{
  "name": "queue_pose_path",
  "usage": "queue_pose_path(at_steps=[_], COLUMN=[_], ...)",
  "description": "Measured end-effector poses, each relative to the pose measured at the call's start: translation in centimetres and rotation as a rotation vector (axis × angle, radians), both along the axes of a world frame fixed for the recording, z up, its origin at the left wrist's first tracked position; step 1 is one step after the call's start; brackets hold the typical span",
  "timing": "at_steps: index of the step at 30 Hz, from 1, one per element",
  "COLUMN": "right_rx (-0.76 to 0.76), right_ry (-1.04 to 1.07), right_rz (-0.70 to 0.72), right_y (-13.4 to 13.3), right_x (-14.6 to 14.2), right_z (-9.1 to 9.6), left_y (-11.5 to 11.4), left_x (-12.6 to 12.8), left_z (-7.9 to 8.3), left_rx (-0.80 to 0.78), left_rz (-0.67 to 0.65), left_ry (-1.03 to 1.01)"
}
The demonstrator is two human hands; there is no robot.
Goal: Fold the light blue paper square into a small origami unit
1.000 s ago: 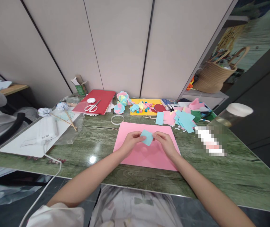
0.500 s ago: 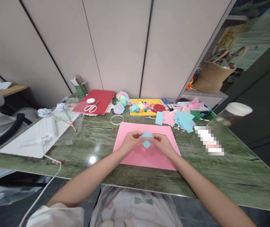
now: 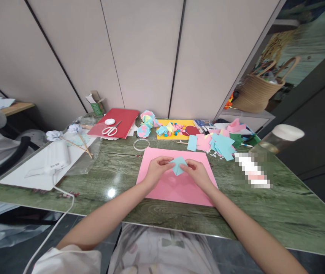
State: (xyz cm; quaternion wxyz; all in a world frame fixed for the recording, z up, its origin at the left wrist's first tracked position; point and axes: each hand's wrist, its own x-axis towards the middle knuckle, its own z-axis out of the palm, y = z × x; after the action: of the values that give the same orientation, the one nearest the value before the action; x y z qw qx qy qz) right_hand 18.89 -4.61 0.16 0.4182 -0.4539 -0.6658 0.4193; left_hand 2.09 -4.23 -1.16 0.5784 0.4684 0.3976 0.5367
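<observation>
Left hand [image 3: 159, 168] and right hand [image 3: 197, 172] grip the blue paper [image 3: 178, 161] by opposite sides, fingers pinched, likely steadying its crease above the pink sheet [image 3: 176, 191].

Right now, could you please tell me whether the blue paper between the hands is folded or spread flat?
It looks folded: the blue paper shows a seam running up from its lower corner.

One folded blue paper [image 3: 178, 161], one large pink sheet [image 3: 176, 190]. One scissors [image 3: 110, 130], one woven basket [image 3: 257, 93]. Two pale flowers [image 3: 54, 135].
</observation>
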Motion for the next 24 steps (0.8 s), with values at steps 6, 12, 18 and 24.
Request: queue_pose_path(at_steps=[6, 12, 18, 24], right_rx=[-0.012, -0.03, -0.076, -0.182], right_ry=[0.033, 0.001, 0.051, 0.126], right_rz=[0.032, 0.043, 0.047, 0.056], right_y=[0.0, 0.0, -0.1, -0.1], right_x=[0.1, 0.1, 0.1, 0.1], right_z=[0.1, -0.3, -0.5, -0.1], left_y=[0.0, -0.5, -0.7, -0.4], left_x=[-0.1, -0.1, -0.1, -0.1], left_z=[0.1, 0.7, 1.2, 0.7], left_rx=[0.001, -0.003, -0.011, 0.01], left_rz=[0.026, -0.044, -0.087, -0.131], left_ry=[0.026, 0.083, 0.064, -0.035])
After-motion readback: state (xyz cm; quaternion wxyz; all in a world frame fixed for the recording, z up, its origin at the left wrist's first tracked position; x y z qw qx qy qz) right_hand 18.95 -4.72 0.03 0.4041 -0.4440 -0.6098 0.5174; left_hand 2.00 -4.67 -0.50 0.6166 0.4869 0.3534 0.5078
